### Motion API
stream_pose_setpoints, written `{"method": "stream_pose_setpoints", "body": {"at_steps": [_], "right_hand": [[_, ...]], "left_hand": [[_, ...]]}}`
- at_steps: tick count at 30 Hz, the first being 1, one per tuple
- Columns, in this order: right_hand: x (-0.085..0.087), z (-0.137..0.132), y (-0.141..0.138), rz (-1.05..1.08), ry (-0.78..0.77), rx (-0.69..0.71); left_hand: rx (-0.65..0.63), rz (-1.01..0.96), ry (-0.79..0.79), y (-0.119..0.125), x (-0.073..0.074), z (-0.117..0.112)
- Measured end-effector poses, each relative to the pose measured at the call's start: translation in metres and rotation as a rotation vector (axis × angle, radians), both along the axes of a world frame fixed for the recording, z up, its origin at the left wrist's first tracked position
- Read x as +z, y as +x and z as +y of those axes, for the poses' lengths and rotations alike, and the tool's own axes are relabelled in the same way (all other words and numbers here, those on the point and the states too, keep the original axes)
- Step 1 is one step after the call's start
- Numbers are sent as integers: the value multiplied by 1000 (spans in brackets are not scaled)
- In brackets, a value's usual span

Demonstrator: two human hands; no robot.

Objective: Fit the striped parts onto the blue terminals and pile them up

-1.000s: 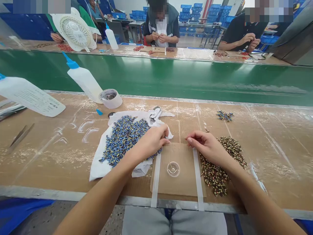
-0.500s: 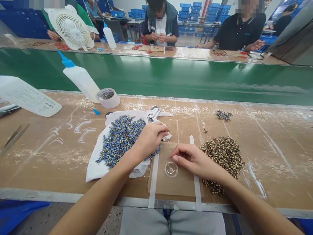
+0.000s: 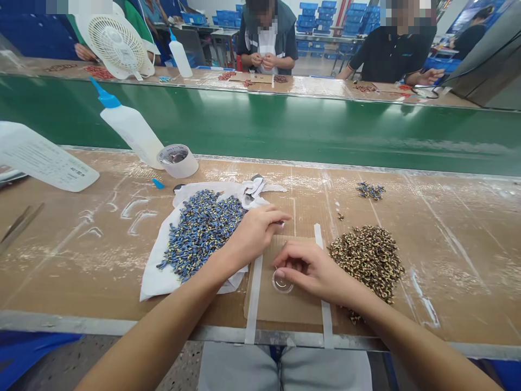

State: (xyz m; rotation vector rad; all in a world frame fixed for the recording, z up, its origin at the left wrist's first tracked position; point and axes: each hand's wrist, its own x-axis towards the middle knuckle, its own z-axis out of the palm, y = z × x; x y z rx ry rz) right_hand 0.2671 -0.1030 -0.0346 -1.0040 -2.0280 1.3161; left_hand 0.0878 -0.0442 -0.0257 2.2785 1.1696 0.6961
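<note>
My left hand rests on the right edge of a heap of small blue parts lying on a white cloth; its fingers are curled and pinched, and what they hold is hidden. My right hand hovers over a small clear round dish on a taped-down cardboard pad, fingertips pinched together just above the dish rim. A heap of small brown and yellow parts lies just right of that hand.
A white squeeze bottle with blue nozzle and a tape roll stand at the back left. Tweezers lie far left. A few blue parts sit apart at the right. A green conveyor runs behind; other people work across it.
My right hand has moved left from the brown heap to the clear dish. My left hand has stayed on the blue heap, its fingers stretching a little to the right.
</note>
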Motion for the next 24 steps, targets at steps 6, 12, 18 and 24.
{"method": "stream_pose_setpoints", "body": {"at_steps": [6,12,18,24], "right_hand": [[0,2,2,-25,39,11],[0,2,1,-50,39,6],[1,1,-4,-14,10,42],[3,5,3,-6,69,38]], "left_hand": [[95,-125,-102,3,-1,-3],[99,-74,-18,3,0,-3],[108,-72,10,5,0,-3],[104,-65,-72,7,-2,-4]]}}
